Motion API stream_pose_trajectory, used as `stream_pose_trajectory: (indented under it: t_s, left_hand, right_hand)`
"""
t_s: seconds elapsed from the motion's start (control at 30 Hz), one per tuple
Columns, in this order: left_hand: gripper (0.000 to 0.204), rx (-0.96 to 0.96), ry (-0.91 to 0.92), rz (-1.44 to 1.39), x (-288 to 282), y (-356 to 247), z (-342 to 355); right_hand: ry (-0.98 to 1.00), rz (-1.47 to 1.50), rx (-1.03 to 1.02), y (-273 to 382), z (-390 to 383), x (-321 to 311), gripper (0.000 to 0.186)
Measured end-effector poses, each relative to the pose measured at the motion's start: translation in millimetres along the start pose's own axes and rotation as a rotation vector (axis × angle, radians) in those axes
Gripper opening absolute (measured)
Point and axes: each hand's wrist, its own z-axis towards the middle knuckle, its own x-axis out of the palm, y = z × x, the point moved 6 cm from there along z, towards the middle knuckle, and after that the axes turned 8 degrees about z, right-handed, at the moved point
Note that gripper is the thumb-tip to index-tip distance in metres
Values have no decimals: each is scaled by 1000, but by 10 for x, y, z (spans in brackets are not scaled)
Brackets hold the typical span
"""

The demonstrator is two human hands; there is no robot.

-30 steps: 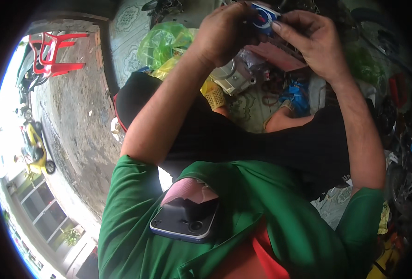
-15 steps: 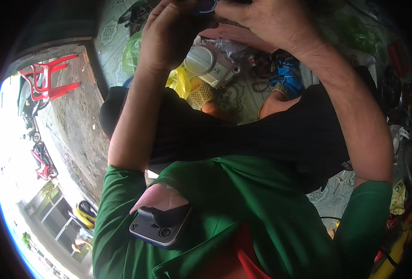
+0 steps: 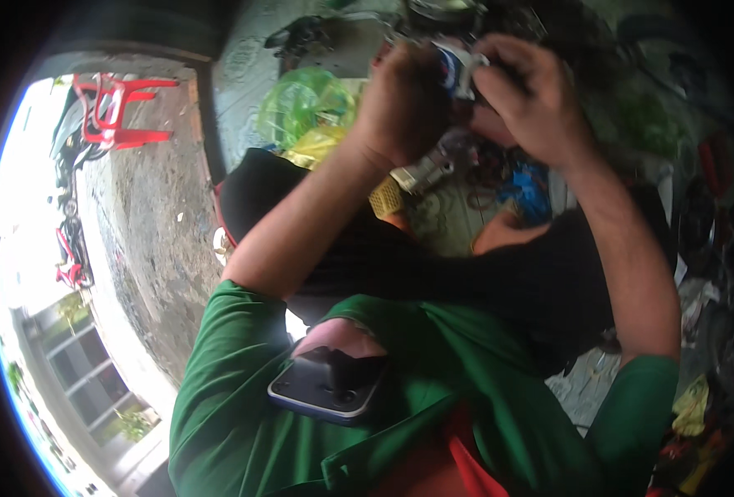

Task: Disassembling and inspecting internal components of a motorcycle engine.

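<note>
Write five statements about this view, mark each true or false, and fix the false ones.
1. The left hand and right hand are both at a blue-and-white item. True, though blur hides its details.
2. The phone is in the right hand. False: it rests against the chest, held by neither hand.
3. A red chair shows at the picture's left. True.
4. The shirt has yellow sleeves. False: they are green.
5. The blue bag is left of the left hand. False: it is to the right, near a foot.
</note>
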Motion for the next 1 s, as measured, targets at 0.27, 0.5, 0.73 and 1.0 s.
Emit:
stream_pose_trajectory:
  t_s: [0.27,0.5,0.73,1.0]
  left_hand:
    - [33,-183,-90,108,-60,-47,-197]
    - [56,6,-289,192,-302,-86,-169]
    - [52,16,-308,125,-305,-159,-244]
    - [48,2,-176,-157,-223,-108,-198]
  right_hand:
    - [36,380,94,-59,83,290,17]
    - [110,138,128,-4,174,288,13]
    - [65,9,152,36,175,305,19]
    - [-164,-105,91,-51,157,264,21]
